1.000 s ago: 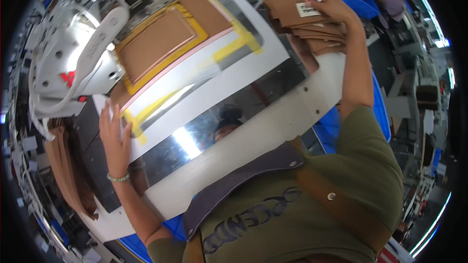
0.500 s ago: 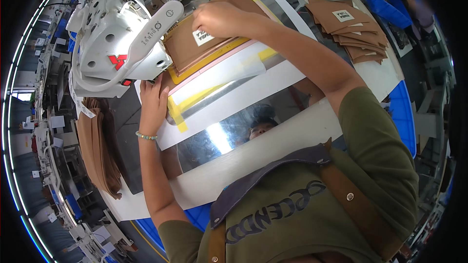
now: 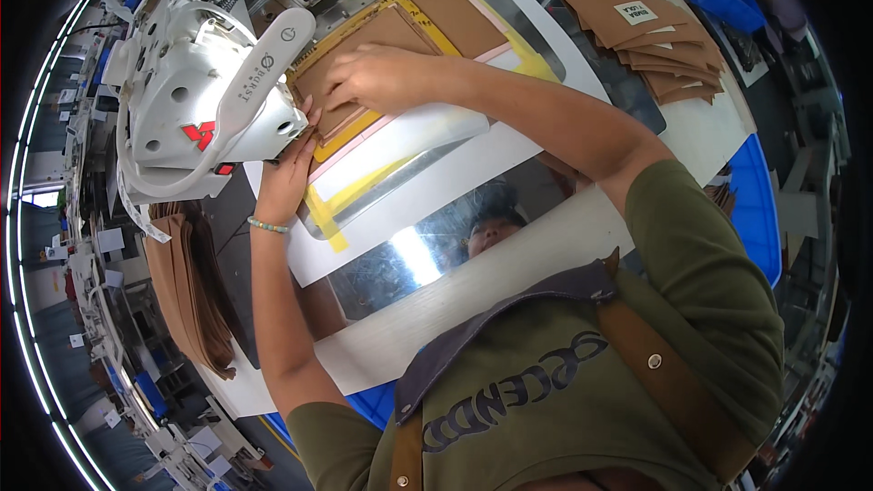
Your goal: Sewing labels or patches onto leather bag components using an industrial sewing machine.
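A brown panel (image 3: 391, 34), which looks like leather or card, lies inside a yellow-edged frame (image 3: 443, 39). My right hand (image 3: 386, 79) rests over the panel, its bent fingers a little apart and touching the brown surface near its left part. At the frame's near left corner is my left hand (image 3: 289, 173), fingers stretched along the edge and touching the corner. The white sewing machine head (image 3: 214, 118) stands close beside that hand and partly hides the frame's left end. Any small thing beneath my fingers is hidden.
A clear plastic template with yellow tape (image 3: 329, 223) lies around the frame on a white sheet (image 3: 314, 259). Stacked brown pieces (image 3: 646, 41) with a white label sit at the right; more brown pieces (image 3: 182, 286) hang at the left. Blue bins (image 3: 755, 209) stand beyond the table's edge.
My right hand has moved left and nearer me over the frame. The white label seen beside it on the brown piece no longer shows. My left fingers have reached further onto the corner.
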Demonstrator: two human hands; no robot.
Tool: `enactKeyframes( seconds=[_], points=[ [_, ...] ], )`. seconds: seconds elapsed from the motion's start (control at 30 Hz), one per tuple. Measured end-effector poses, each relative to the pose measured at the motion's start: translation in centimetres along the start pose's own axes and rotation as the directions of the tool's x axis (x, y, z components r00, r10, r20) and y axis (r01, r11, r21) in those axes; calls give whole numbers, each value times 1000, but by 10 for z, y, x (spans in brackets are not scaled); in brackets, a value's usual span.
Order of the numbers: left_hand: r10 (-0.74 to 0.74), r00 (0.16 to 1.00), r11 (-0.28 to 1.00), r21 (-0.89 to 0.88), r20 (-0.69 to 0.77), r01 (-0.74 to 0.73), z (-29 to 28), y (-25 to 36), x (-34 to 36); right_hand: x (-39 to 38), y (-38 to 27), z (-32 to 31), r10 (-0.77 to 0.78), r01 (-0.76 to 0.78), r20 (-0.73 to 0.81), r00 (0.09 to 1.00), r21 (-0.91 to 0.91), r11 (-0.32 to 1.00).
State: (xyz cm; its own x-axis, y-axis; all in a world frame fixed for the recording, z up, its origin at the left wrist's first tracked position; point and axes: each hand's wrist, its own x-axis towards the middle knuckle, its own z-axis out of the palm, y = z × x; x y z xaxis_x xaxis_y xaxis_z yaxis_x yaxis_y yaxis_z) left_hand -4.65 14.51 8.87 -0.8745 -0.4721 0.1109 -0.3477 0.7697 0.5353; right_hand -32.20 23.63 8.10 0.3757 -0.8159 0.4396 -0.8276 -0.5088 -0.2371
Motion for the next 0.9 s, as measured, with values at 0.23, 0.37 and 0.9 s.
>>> enactKeyframes(
  seconds=[0.23,0.37,0.9],
  points=[
    [-151,977,968,-224,-148,115,1,-66,-5,-4,-11,13,-118,109,62,991,125,986],
    [-655,708,570,-789,-265,232,6,-106,-6,-4,-11,17,-142,137,43,989,100,986],
    [153,978,977,168,-138,-129,-5,-32,39,-3,-8,22,-161,155,24,987,157,975]
  ],
)
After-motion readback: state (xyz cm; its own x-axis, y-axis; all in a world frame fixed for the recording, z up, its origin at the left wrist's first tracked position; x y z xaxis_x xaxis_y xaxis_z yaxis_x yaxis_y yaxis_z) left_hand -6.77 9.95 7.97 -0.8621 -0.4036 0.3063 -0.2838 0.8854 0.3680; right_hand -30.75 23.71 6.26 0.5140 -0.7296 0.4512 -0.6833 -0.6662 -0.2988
